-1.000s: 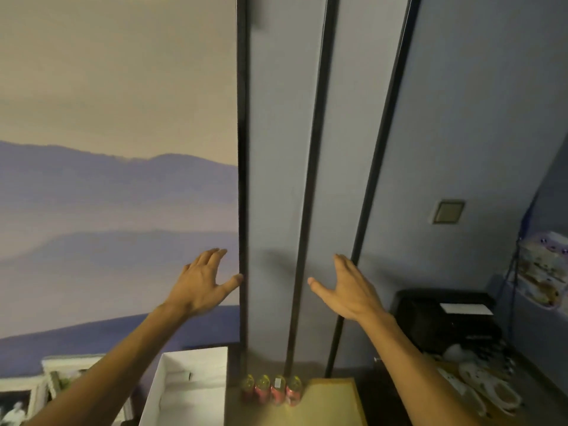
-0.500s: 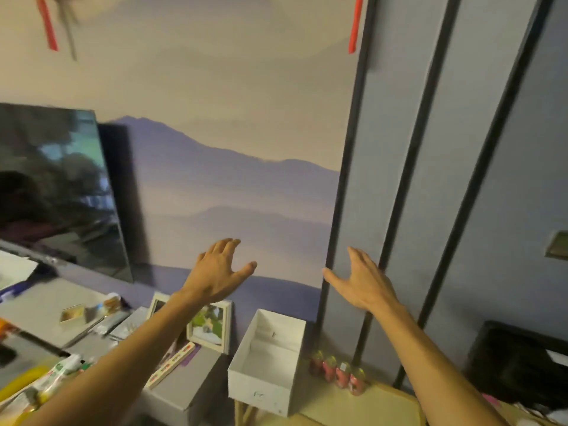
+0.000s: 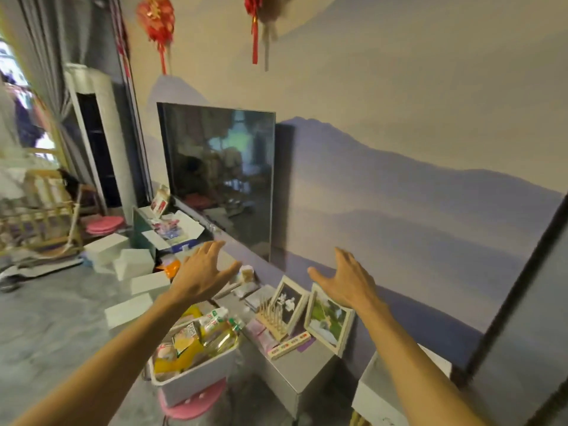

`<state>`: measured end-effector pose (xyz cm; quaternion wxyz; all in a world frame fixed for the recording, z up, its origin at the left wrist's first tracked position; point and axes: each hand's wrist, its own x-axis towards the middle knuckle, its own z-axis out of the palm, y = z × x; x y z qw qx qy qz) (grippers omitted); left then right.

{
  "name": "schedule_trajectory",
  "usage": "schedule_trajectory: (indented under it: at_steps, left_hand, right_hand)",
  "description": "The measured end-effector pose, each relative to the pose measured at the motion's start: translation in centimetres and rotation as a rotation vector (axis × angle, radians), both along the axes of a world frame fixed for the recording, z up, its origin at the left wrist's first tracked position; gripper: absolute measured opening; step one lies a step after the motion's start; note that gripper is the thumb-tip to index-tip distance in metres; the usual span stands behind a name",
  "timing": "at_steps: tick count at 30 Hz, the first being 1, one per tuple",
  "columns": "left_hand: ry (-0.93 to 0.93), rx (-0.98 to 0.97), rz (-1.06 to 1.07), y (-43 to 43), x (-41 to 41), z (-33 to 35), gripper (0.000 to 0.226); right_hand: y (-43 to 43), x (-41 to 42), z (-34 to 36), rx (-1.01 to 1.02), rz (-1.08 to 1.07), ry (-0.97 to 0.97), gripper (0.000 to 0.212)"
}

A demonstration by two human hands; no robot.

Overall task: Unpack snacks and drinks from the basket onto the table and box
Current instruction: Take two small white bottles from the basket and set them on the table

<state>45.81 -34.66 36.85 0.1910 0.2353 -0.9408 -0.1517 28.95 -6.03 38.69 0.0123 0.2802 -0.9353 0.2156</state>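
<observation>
A white basket [image 3: 196, 381] full of snack packets and drink bottles [image 3: 215, 330] sits on a pink stool [image 3: 193, 404] at the lower middle of the head view. My left hand [image 3: 199, 273] hovers above and beyond it, fingers spread, holding nothing. Further right, my right hand [image 3: 347, 279] is also raised and open, above two picture frames. The white box [image 3: 373, 392] shows at the lower right edge, only partly in view.
A grey low cabinet [image 3: 295, 361] beside the basket carries two picture frames [image 3: 325, 318], a wooden rack and papers. A large dark TV [image 3: 221, 176] stands behind. Several white boxes [image 3: 135, 284] lie on the grey floor at left.
The view has swung left and down: the basket, the TV and the floor came into sight, and the cans and the table left it. Both hands stay raised and open.
</observation>
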Motion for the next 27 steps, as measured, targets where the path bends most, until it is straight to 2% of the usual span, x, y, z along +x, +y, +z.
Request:
schedule_trajectory:
  at_steps: [7, 10, 20, 27]
  left_hand:
    - [-0.088, 0.067, 0.079, -9.5, 1.8, -5.2, 0.108]
    - [-0.145, 0.102, 0.092, -12.5, 0.0, -7.5, 0.099]
    - [-0.344, 0.156, 0.088, -23.3, -12.8, -18.2, 0.1]
    - [-0.563, 0.158, 0.053, -31.1, -22.0, -27.3, 0.087]
  right_hand:
    - [-12.9, 0.2, -5.0, 0.043, 0.118, -0.101, 0.1]
    - [-17.1, -1.1, -7.4, 0.06, 0.149, -0.131, 0.096]
    - [-30.9, -13.0, -19.1, 0.107, 0.189, -0.312, 0.097]
    - [-39.4, -19.9, -29.4, 0.17, 0.172, -0.473, 0.101]
